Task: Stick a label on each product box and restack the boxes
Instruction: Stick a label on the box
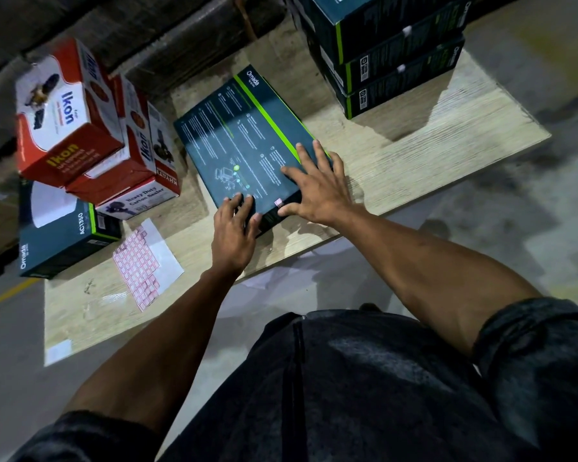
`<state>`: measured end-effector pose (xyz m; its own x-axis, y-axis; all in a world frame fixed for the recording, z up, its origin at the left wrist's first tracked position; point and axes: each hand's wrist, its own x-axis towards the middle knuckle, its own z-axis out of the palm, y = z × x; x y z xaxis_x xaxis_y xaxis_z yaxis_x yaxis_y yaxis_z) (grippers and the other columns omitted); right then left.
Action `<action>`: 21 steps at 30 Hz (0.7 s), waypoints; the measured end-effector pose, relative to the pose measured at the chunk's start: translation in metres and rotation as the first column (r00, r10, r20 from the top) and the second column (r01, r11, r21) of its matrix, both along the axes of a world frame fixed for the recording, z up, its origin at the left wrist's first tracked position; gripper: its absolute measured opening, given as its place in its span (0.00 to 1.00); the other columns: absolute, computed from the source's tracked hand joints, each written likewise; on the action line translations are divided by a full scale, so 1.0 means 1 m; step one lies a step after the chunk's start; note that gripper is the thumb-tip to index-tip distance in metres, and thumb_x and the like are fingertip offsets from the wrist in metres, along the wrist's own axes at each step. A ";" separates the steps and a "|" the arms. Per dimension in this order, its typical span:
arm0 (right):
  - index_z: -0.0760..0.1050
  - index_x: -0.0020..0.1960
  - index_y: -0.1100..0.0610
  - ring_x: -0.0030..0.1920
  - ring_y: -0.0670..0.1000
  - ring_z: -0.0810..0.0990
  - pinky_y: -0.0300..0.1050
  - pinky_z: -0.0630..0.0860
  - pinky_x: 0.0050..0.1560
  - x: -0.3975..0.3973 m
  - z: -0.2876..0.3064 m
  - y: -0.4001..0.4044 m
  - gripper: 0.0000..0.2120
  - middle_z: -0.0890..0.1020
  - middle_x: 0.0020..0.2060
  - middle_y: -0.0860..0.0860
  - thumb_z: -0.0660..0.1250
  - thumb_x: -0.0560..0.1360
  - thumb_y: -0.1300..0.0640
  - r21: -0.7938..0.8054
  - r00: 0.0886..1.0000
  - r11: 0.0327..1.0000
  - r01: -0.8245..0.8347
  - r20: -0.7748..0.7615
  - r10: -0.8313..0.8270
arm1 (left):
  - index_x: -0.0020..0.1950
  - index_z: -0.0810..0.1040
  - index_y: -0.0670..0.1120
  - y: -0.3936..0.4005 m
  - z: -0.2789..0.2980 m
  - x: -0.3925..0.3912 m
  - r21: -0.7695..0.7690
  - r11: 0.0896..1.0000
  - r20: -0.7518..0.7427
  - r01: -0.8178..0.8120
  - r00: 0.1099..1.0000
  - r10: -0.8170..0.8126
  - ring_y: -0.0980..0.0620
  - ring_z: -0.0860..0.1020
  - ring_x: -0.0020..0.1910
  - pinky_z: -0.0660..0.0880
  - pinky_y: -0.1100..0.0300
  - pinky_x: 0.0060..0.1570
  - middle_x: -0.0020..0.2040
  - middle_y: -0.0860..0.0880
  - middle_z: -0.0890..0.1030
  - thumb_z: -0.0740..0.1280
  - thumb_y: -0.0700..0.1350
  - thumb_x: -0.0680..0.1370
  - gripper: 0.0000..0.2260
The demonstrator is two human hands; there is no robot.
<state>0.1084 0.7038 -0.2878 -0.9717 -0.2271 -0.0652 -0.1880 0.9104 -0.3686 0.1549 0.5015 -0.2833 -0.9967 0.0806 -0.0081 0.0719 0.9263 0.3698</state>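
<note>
A flat dark teal product box (pixel 234 141) with a green stripe lies on the wooden board (pixel 397 161). A small pink label (pixel 278 203) is stuck near its front corner. My right hand (pixel 317 185) lies spread on the box's near right part, thumb beside the label. My left hand (pixel 236 221) rests with its fingers on the box's front edge, left of the label. A sheet of pink labels (pixel 141 265) lies on the board to the left. Three similar dark boxes (pixel 391 55) are stacked at the back right.
Red and white cartons (pixel 67 118) are piled at the left on another teal box (pixel 64 235). A white carton-sealer box (pixel 141 201) lies beside them. Concrete floor (pixel 514 211) surrounds the board. Dark wrapped goods stand behind.
</note>
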 end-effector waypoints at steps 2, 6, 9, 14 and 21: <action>0.61 0.74 0.42 0.78 0.59 0.40 0.60 0.43 0.75 0.000 0.000 -0.001 0.39 0.47 0.80 0.54 0.65 0.69 0.28 0.006 1.000 1.000 0.000 0.008 0.000 | 0.74 0.67 0.45 -0.003 -0.001 -0.002 -0.025 1.000 0.002 0.009 1.000 -0.009 0.41 0.59 0.74 0.58 0.49 0.71 0.75 0.42 0.65 0.59 0.50 0.83 0.21; 0.67 0.70 0.42 0.79 0.58 0.43 0.59 0.44 0.74 0.002 0.000 -0.006 0.33 0.51 0.80 0.53 0.65 0.70 0.30 -0.028 0.998 0.999 0.045 -0.039 -0.046 | 0.72 0.70 0.43 -0.003 0.000 -0.002 -0.036 0.999 -0.020 0.029 0.999 -0.030 0.39 0.63 0.72 0.60 0.48 0.69 0.72 0.40 0.68 0.61 0.48 0.82 0.20; 0.68 0.69 0.42 0.79 0.57 0.44 0.58 0.45 0.74 0.002 0.002 -0.009 0.31 0.52 0.80 0.51 0.67 0.69 0.31 -0.033 0.996 0.997 0.074 -0.038 -0.075 | 0.71 0.71 0.42 -0.003 0.000 -0.002 -0.033 0.999 -0.026 0.038 0.999 -0.039 0.37 0.65 0.70 0.61 0.48 0.69 0.71 0.38 0.69 0.62 0.46 0.82 0.19; 0.66 0.71 0.42 0.79 0.58 0.43 0.59 0.45 0.75 0.002 0.001 -0.006 0.33 0.50 0.80 0.52 0.65 0.70 0.30 -0.024 0.998 0.999 0.048 -0.033 -0.048 | 0.72 0.70 0.42 -0.003 0.000 -0.003 -0.034 0.999 -0.013 0.029 0.999 -0.030 0.38 0.64 0.71 0.61 0.48 0.69 0.71 0.39 0.68 0.62 0.48 0.82 0.20; 0.64 0.73 0.43 0.79 0.58 0.42 0.59 0.44 0.75 0.002 0.002 -0.004 0.36 0.49 0.80 0.53 0.65 0.69 0.29 -0.020 0.999 0.999 0.033 -0.015 -0.034 | 0.73 0.69 0.43 -0.003 0.000 -0.003 -0.041 0.999 -0.010 0.028 1.000 -0.029 0.39 0.62 0.72 0.60 0.48 0.70 0.73 0.40 0.67 0.61 0.48 0.82 0.20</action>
